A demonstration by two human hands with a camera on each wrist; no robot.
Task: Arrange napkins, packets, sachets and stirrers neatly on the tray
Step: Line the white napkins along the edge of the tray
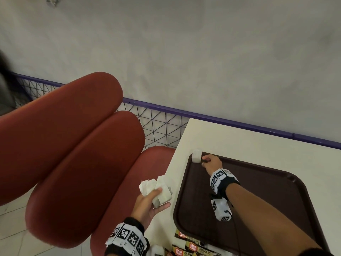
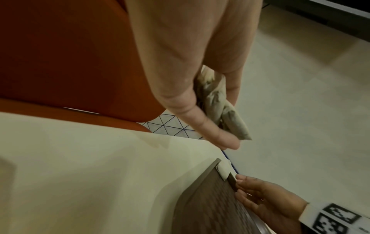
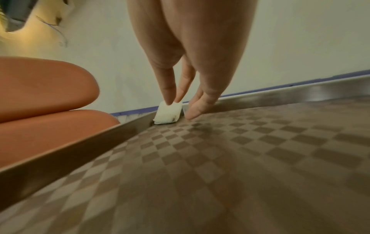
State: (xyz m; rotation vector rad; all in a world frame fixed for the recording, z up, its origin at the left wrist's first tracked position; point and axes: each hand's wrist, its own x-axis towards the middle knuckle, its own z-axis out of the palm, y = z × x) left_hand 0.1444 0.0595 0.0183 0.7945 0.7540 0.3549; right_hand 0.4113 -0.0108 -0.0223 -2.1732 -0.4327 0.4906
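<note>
- Head view: right hand (image 1: 212, 161) reaches to the far-left corner of the brown tray (image 1: 267, 182), fingertips on a small white sachet (image 1: 196, 155) propped against the rim; left hand (image 1: 147, 204) grips a bundle of napkins (image 1: 156, 187) beside the tray; coffee packets (image 1: 195, 248) lie at its near edge.
- Left wrist: thumb and fingers clamp the crumpled napkins (image 2: 220, 107) above the table (image 2: 80, 158) edge.
- Right wrist: fingers (image 3: 170, 88) straight, tips touching the sachet (image 3: 168, 115).

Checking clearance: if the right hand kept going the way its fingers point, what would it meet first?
The small white sachet its fingers already touch, leaning on the brown plastic tray corner rim; probably the rim next.
</note>
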